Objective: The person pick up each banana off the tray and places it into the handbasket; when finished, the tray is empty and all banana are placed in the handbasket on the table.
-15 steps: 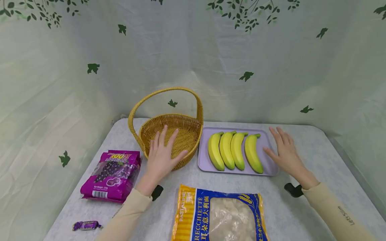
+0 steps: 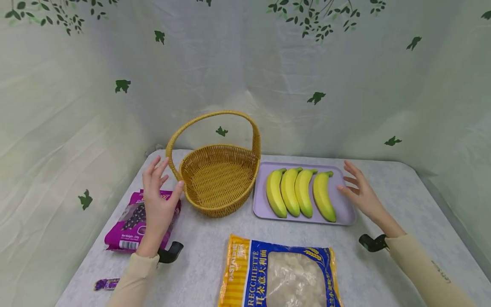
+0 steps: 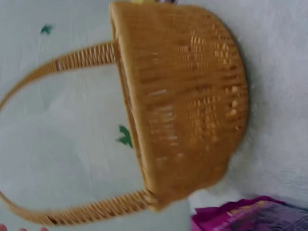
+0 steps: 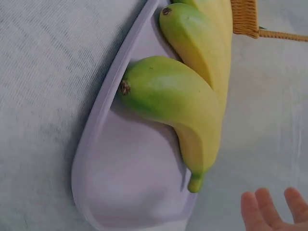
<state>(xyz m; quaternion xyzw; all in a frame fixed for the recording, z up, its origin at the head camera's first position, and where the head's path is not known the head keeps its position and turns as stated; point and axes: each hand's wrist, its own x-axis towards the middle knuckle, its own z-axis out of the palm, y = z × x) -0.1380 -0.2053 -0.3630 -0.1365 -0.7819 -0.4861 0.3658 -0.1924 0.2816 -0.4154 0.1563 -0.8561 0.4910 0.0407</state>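
A: Setting? Not a real kitchen.

B: A staged recording booth. Pale cloth printed with green leaves hangs as backdrop on three sides, creased, close round a small grey table.

A: Props?

B: Groceries laid out neatly: basket, bananas on a lilac tray, a pasta bag, a purple sweets bag. No furniture or appliances visible.
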